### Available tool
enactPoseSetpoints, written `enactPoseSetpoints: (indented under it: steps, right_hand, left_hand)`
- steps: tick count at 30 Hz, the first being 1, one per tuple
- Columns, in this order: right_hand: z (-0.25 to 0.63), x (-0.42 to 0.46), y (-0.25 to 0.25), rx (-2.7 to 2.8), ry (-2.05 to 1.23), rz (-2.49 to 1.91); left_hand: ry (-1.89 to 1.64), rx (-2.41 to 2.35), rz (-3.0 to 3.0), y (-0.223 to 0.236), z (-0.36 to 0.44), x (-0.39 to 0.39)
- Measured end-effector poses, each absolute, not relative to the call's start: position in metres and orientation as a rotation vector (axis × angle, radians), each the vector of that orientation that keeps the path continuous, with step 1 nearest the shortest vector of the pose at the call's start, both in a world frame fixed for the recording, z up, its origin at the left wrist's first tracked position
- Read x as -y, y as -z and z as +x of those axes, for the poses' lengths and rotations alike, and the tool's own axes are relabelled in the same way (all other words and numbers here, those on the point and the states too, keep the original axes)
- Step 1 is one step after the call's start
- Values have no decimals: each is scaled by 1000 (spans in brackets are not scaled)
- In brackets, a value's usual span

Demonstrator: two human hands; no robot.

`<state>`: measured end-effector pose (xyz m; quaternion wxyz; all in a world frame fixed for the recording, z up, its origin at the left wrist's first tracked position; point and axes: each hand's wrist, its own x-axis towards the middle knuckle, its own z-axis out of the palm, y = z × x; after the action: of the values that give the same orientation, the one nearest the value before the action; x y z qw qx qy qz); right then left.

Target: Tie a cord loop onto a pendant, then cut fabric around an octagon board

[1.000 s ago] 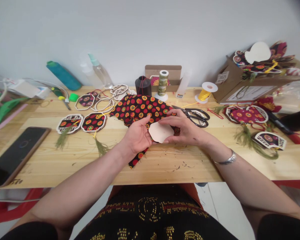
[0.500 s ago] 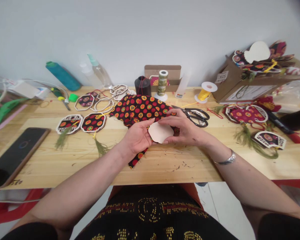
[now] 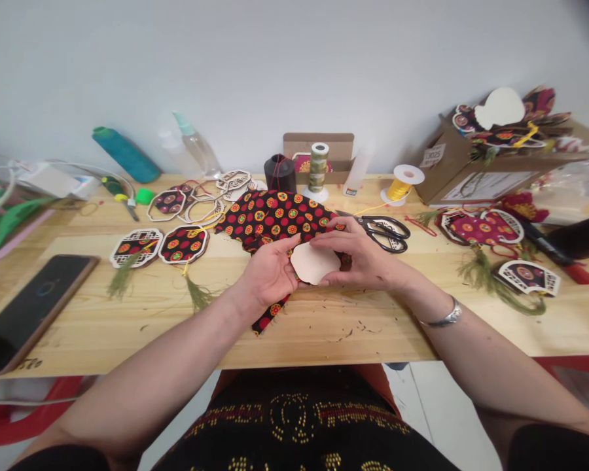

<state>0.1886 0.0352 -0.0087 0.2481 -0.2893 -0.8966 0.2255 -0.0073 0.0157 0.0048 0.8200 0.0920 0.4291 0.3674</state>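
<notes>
Head view, read from my remote seat: the card (image 3: 315, 263) sits between the two hands, pale face up, over the near part of the patterned cloth (image 3: 279, 212) on the table (image 3: 324, 343)

Right hand (image 3: 370, 258): thumb at the card's near edge, fingers at its far edge; a pinch from rim to rim, which I judge leaves most of the face uncovered

Left hand (image 3: 273, 271): palm turned up, fingers half curled at the card's left edge, thumb standing apart; fingertips partly hidden, so I cannot tell whether they press or only steady; my reading is that this side serves as a rest while the right does the gripping

Cloth: spread behind the hands, one strip reaching toward me; likely central because both hands reach it there; whether the card touches it I cannot tell

Scissors (image 3: 385, 235): just beyond the right hand, handles pointing right; I take that as laid for easy reach

Black spool (image 3: 280, 174) and yellow spool (image 3: 400, 190): at the back near the wall, probably to leave the front free

Phone (image 3: 38, 307): flat at far left, well apart from both hands
</notes>
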Motion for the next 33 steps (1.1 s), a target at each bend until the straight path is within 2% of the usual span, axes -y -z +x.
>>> enactPoseSetpoints:
  steps: [19, 21, 26, 33]
  right_hand:
    - [188, -38, 4, 2395, -526, -766]
    - [196, -43, 1, 2317, -412, -927]
    - [230, -55, -8, 2339, -140, -1729]
    - [236, -51, -6, 2490, -95, -1844]
  left_hand:
    - [-852, -1031, 417, 6, -4, -11]
    - [-862, -1023, 400, 5, -5, -12]
    - [-908, -1068, 324, 0, -6, -13]
    - [-935, -1025, 295, -5, -7, -13]
